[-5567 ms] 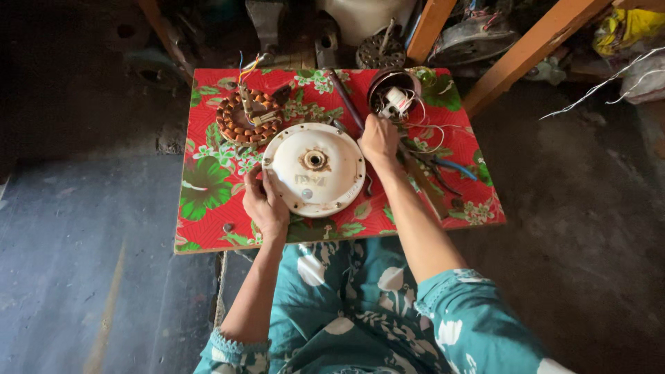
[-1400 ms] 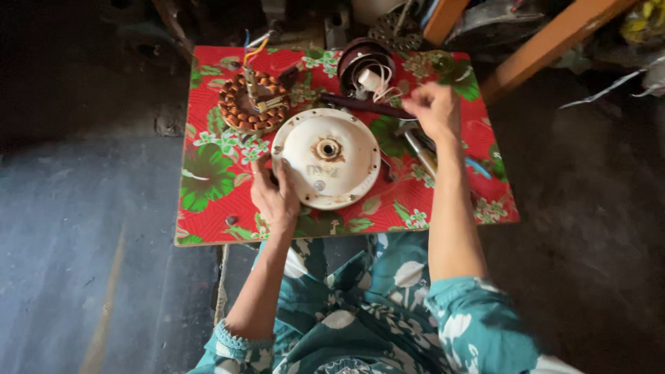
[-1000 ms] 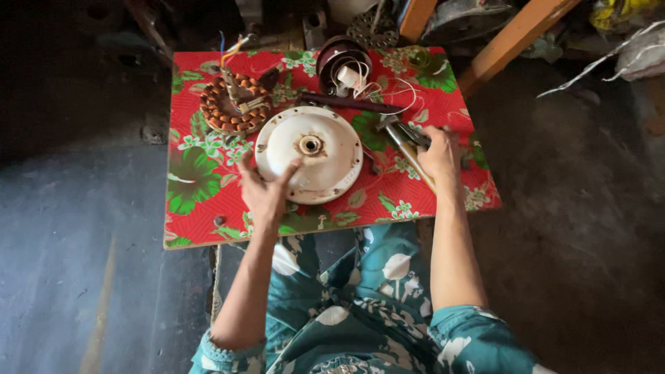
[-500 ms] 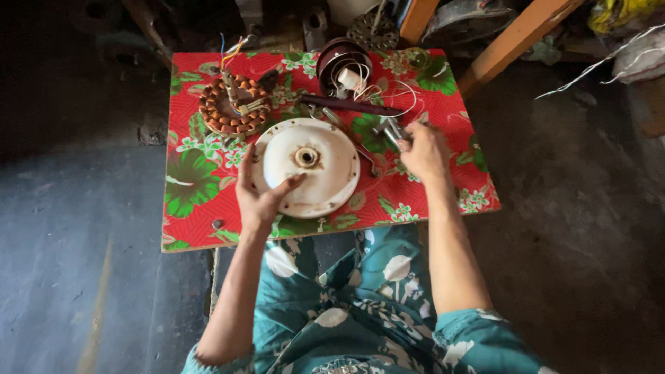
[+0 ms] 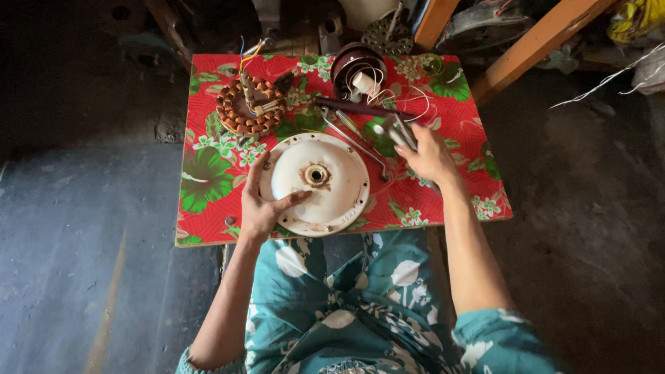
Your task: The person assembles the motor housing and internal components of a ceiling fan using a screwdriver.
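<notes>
A round white motor cover [image 5: 320, 181] with a rusty centre hole lies on the small table with the red flowered cloth [image 5: 208, 173]. My left hand [image 5: 264, 202] rests on the cover's near-left edge, thumb and fingers spread over its rim. My right hand [image 5: 428, 156] is to the right of the cover, closed on a grey metal hand tool [image 5: 398, 131] whose jaws stick out past my fingers. A copper-wound stator ring [image 5: 248, 107] with coloured wires lies at the table's far left.
A dark round cup [image 5: 357, 69] with a white part and loose white wires stands at the table's back. A long screwdriver [image 5: 355, 142] and a dark rod [image 5: 367, 107] lie between cover and cup. Wooden legs [image 5: 533, 45] rise at the back right. My lap is below the table.
My right hand went from the back of the table to its right side, closed on the metal tool and lifted it. My left hand stayed on the white cover.
</notes>
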